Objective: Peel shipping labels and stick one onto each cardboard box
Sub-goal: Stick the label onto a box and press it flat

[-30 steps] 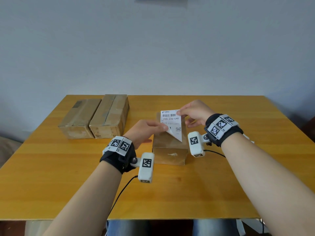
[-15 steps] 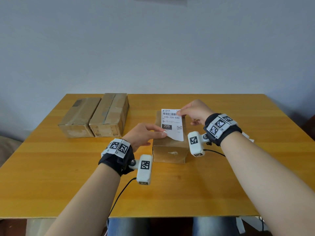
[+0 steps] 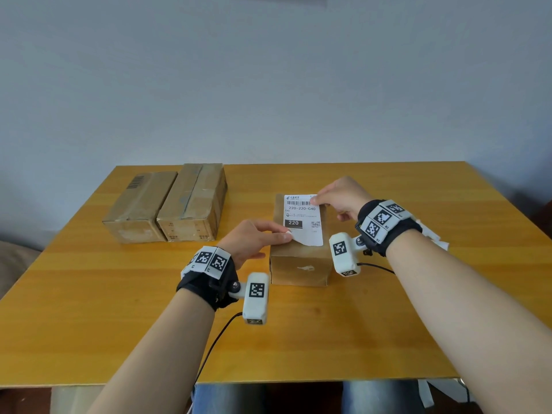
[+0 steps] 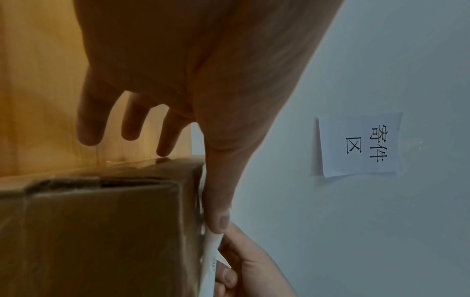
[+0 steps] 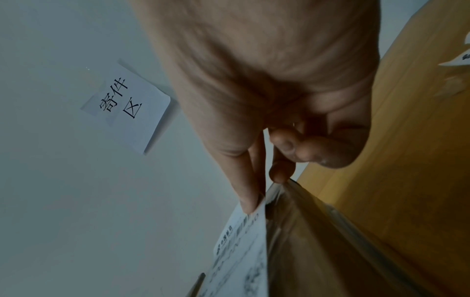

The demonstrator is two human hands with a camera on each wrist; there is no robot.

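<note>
On top of the nearest box, the shipping label lies partly down; left hand pinches its near corner, right hand its far corner. Thin, floppy, sticky paper: best held by the edges

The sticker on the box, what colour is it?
The sticker is white with black print, including a barcode; the head view shows it best.
</note>
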